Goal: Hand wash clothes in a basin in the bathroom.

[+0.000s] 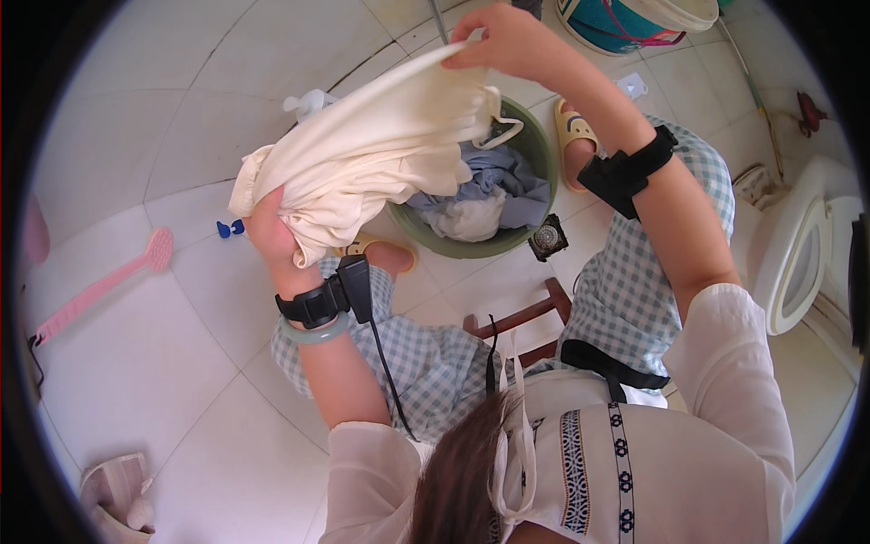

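A cream-coloured cloth garment (380,136) is stretched between my two hands, over the far left rim of a green plastic basin (469,251). My right hand (499,41) pinches its upper corner between thumb and fingers. At the lower left, my left hand (268,228) grips the gathered end, its fingers mostly hidden by the fabric. A thin strap loop (506,132) dangles from the garment above the basin. Inside the basin lie a crumpled blue-grey cloth (503,177) and a white cloth (469,216).
Beyond the basin stand a white bottle (309,104) and a teal bucket (612,27). A floor drain (548,237) sits by the basin's near right. Between my legs is a dark red stool (523,316). A pink long-handled brush (109,289) is at left, a white toilet (802,272) at right.
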A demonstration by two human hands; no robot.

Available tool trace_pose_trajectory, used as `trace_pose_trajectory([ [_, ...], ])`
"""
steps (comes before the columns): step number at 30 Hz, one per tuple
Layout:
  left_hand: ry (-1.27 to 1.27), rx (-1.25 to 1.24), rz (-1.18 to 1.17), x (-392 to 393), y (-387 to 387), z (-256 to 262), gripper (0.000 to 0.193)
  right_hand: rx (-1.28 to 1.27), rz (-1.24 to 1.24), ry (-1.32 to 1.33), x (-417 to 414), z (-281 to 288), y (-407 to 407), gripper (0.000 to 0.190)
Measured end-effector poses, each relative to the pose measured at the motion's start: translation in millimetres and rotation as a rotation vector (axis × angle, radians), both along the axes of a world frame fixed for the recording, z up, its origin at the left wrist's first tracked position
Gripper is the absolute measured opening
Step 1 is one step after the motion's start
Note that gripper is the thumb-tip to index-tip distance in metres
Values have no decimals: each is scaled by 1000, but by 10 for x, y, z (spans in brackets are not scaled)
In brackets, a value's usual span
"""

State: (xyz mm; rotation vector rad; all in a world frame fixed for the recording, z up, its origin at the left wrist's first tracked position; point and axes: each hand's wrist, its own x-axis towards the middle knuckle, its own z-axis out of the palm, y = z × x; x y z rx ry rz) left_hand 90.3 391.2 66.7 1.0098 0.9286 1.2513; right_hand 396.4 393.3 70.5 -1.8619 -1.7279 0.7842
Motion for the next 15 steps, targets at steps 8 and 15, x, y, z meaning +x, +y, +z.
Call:
trace_pose_trajectory([
  [8, -229, -48, 47, 72, 65, 134, 45, -111, 386, 194, -459, -234, -186, 84],
  [15, -198, -74, 109, 282, 58, 132, 52, -122, 453, 338, -815, -510, -391, 87],
])
